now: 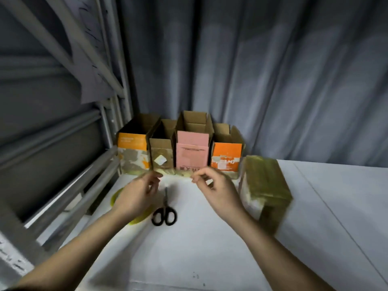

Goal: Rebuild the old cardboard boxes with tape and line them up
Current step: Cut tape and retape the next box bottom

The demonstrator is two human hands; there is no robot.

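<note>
Cardboard, thin and worn, made up every box here: four open-topped ones stood touching in a row against the curtain (273, 70), with the pink box (192, 151) third from the left. Just right of that row sat a fifth box (265, 190), closed and wrapped in yellowish tape. In front of the pink box, the left hand (136, 196) and right hand (216, 190) each pinched one end of a short tape strip (178, 174), stretched between them. Below the pink box lay black scissors (164, 211); the tape roll (136, 219) showed beneath the left hand. Such tape looked light, limp and sticky, best held by its very ends and kept taut. Boxes this light would likely slide or crush, so bracing a wall seemed wise.
</note>
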